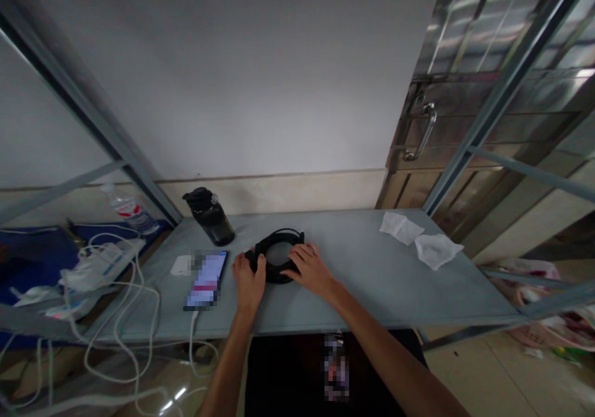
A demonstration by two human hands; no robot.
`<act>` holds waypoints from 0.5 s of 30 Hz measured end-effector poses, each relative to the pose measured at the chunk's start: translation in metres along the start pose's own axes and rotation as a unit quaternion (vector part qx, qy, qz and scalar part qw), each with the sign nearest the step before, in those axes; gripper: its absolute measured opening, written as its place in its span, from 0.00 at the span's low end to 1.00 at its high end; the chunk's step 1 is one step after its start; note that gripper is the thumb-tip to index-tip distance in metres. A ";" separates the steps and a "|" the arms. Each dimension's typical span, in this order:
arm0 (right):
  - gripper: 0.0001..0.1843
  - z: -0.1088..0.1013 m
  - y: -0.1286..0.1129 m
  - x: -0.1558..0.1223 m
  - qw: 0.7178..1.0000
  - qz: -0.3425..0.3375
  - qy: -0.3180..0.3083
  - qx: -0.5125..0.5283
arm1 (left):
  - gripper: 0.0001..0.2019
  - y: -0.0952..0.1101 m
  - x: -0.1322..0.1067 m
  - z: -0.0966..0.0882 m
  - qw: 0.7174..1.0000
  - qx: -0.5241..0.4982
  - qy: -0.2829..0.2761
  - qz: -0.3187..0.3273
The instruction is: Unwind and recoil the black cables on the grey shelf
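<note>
A coiled black cable (277, 279) lies on the grey table (353, 293) in front of me, wound into a ring. My left hand (249, 276) grips the ring's left side, thumb toward the inside and fingers round the outer edge. On the right side, my right hand (310, 269) has its fingers curled over the coil. Parts of the cable are hidden beneath both hands. To the left of my left hand lies a phone (207, 279) with its screen lit and a white cord running from its near end.
A black bottle (210, 216) stands at the back left. Crumpled white tissues (437, 250) lie at the right. White cords (134, 305) and a power strip (105, 262) crowd the left, near a clear plastic bottle (132, 211). Metal posts (506, 95) frame the table; a wall rises behind.
</note>
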State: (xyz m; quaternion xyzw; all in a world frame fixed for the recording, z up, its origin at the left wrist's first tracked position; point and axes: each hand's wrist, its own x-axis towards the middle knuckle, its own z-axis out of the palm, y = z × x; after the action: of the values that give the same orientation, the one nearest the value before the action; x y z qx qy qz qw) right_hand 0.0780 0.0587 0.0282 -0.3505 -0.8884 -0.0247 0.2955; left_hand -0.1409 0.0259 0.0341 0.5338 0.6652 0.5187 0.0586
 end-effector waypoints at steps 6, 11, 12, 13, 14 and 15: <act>0.42 0.008 0.005 -0.007 0.995 -0.048 -0.022 0.079 | 0.23 -0.013 -0.002 0.005 0.999 0.027 -0.025 0.035; 0.39 0.008 0.007 -0.005 0.997 -0.031 -0.039 0.051 | 0.29 -0.010 0.000 0.008 0.999 0.029 -0.032 0.022; 0.37 0.007 0.007 -0.005 0.998 -0.028 -0.044 0.040 | 0.30 -0.009 0.000 0.008 0.999 0.027 -0.034 0.019; 0.35 0.007 0.006 -0.005 0.998 -0.023 -0.047 0.032 | 0.31 -0.009 -0.001 0.009 0.999 0.023 -0.036 0.015; 0.34 0.007 0.006 -0.005 0.998 -0.017 -0.047 0.024 | 0.33 -0.008 -0.001 0.009 0.999 0.018 -0.037 0.009; 0.32 0.007 0.006 -0.005 0.999 -0.010 -0.046 0.017 | 0.34 -0.007 -0.002 0.009 0.999 0.014 -0.037 0.004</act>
State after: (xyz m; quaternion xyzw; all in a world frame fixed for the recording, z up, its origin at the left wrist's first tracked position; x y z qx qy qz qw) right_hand 0.0812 0.0616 0.0191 -0.3375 -0.9047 0.0042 0.2599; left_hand -0.1390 0.0311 0.0236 0.5562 0.6679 0.4890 0.0737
